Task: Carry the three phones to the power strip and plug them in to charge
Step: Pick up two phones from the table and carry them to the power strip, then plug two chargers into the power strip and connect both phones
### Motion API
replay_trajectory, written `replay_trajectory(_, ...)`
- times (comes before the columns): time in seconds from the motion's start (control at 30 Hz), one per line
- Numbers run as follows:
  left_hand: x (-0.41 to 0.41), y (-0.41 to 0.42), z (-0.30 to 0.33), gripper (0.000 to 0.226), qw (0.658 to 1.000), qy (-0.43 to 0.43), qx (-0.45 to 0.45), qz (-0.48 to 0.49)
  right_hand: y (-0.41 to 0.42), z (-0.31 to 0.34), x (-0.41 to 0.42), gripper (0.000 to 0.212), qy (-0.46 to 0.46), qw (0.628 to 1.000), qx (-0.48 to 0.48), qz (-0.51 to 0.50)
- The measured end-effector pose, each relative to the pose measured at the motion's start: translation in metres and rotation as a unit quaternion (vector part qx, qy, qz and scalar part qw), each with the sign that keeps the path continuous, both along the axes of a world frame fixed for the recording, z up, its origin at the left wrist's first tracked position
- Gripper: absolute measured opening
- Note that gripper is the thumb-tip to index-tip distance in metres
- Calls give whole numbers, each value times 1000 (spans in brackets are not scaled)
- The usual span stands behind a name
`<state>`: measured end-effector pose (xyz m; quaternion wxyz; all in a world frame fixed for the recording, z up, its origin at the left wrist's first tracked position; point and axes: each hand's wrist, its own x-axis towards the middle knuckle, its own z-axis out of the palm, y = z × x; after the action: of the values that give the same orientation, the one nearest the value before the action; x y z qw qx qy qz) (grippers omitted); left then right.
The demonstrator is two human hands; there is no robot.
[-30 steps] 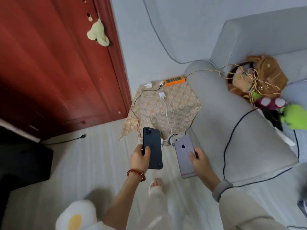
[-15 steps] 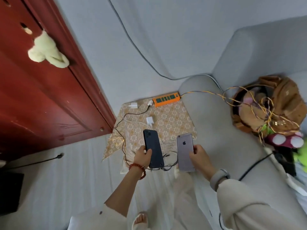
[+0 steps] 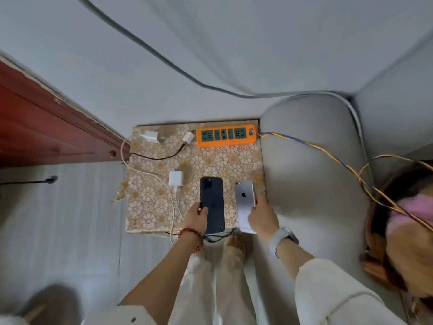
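My left hand [image 3: 196,217] grips a dark phone [image 3: 212,204], back side up, over the patterned cloth [image 3: 222,165]. My right hand [image 3: 262,215] holds a silver phone [image 3: 245,200] with what looks like a second pale phone stacked under it. The orange power strip [image 3: 225,135] lies at the far edge of the cloth against the wall, its sockets bare. Three white charger plugs rest on the cloth: one [image 3: 176,178] just left of the dark phone, one [image 3: 188,137] beside the strip, one [image 3: 150,137] at the far left. Their cables trail off the near edge.
A grey sofa arm [image 3: 311,174] borders the cloth on the right, with the strip's yellow-blue cord [image 3: 323,152] running across it. A red door [image 3: 35,127] stands at the left. A stuffed toy [image 3: 403,231] lies on the sofa. My slippered foot [image 3: 235,242] is below the phones.
I have stepped closer and now look straight down at the cloth. Both hands, holding the phones, have moved forward over its near half.
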<state>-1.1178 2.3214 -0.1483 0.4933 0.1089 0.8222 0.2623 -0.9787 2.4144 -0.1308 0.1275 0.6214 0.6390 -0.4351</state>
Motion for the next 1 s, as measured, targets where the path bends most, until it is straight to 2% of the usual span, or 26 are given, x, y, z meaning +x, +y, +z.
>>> replay_trajectory(0.17, 0, 25, -35, 26, 999, 25, -25, -16, 23, -31, -10, 24, 1, 1000, -12, -22)
replay_trajectory(0.43, -5, 32, -30, 38, 979, 130, -52, -146, 25, -25, -17, 36, -25, 997, 48, 48)
replay_trajectory(0.6, -47, 39, -21, 38, 955, 265, -21, -131, 31, -23, -43, 24, -3, 994, 91, 61)
replay_trajectory(0.7, -80, 38, -28, 59, 947, 288, -96, -109, 32, -29, -61, 22, 39, 991, 110, 62)
replay_trajectory(0.8, -94, 31, -41, 78, 929, 276, -177, -171, 27, -36, -74, 28, 56, 993, 97, 47)
replay_trajectory(0.9, -100, 24, -51, 65, 925, 283, -177, -180, 17, -39, -82, 34, 82, 993, 79, 22)
replay_trajectory(1.0, -114, 21, -52, 45, 954, 239, -118, -134, 6, -40, -86, 33, 88, 993, 74, 27)
